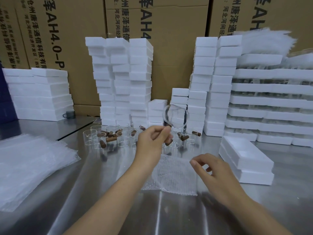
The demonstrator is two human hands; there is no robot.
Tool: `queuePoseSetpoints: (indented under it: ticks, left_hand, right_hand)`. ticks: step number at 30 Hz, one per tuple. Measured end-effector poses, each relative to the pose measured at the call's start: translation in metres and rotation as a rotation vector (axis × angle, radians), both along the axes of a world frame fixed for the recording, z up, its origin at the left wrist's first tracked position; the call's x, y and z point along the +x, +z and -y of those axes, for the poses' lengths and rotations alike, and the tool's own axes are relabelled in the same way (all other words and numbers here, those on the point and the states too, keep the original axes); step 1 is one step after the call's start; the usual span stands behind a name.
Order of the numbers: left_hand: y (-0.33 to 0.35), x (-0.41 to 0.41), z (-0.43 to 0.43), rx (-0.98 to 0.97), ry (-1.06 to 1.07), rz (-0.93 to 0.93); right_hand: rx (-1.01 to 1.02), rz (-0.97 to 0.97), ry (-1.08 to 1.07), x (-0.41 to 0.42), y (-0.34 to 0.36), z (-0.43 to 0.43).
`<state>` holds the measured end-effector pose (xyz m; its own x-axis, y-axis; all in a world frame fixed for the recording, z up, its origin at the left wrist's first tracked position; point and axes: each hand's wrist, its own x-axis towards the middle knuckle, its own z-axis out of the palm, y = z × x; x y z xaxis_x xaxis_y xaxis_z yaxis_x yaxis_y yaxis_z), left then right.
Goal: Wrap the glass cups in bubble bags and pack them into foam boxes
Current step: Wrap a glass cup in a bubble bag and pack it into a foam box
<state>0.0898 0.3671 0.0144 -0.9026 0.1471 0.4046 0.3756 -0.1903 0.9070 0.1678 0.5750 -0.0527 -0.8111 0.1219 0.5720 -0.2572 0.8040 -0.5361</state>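
My left hand holds a clear glass cup by its brown wooden handle, raised above the table with its round mouth facing me. A bubble bag lies flat on the steel table in front of me. My right hand hovers over the bag's right edge with fingers apart and nothing in them. Several more glass cups with brown handles stand in a cluster behind my left hand. Two open foam boxes are stacked to the right of the bag.
A pile of bubble bags lies at the left on the steel table. Tall stacks of white foam boxes stand behind the cups, with more at the left and right. Brown cardboard cartons form the back wall.
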Motion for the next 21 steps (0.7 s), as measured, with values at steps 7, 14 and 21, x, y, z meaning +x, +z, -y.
queuePoseSetpoints:
  ticks: [7, 14, 21]
  left_hand:
    - [-0.022, 0.032, -0.037, 0.107, -0.425, 0.403]
    - [-0.015, 0.036, -0.038, 0.079, -0.489, 0.47]
    - [-0.007, 0.024, -0.023, -0.029, -0.555, 0.541]
  right_hand:
    - [-0.184, -0.165, 0.014, 0.003, 0.009, 0.007]
    - [-0.175, -0.238, -0.035, 0.001, 0.014, -0.002]
    - [-0.215, -0.275, -0.006, 0.009, 0.021, 0.006]
